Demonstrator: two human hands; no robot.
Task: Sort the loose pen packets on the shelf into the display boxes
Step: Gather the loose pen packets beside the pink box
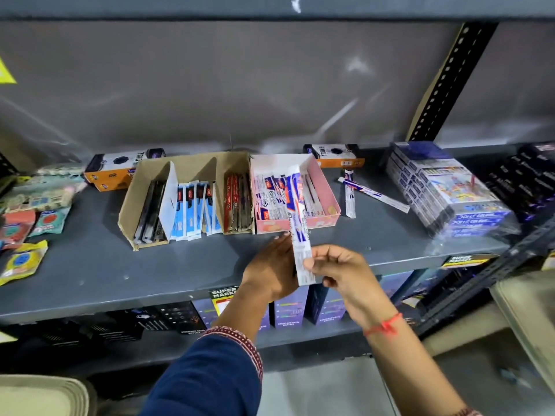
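A long white, blue and orange pen packet (297, 217) is held upright over the front of the pink display box (329, 190), which holds similar packets. My right hand (339, 271) pinches its lower end. My left hand (271, 265) touches the packet's left edge from behind. Left of the pink box stands a brown cardboard display box (129, 205) with black, blue and red pen packets in separate sections. Loose pen packets (350, 195) lie on the grey shelf (180, 265) right of the pink box.
Orange and black boxes (120, 169) stand behind the display boxes. A wrapped stack of blue boxes (450, 193) fills the right side. Small pouches (30, 211) lie at the left. The upper shelf edge hangs above, and a black upright post (450, 82) rises at right.
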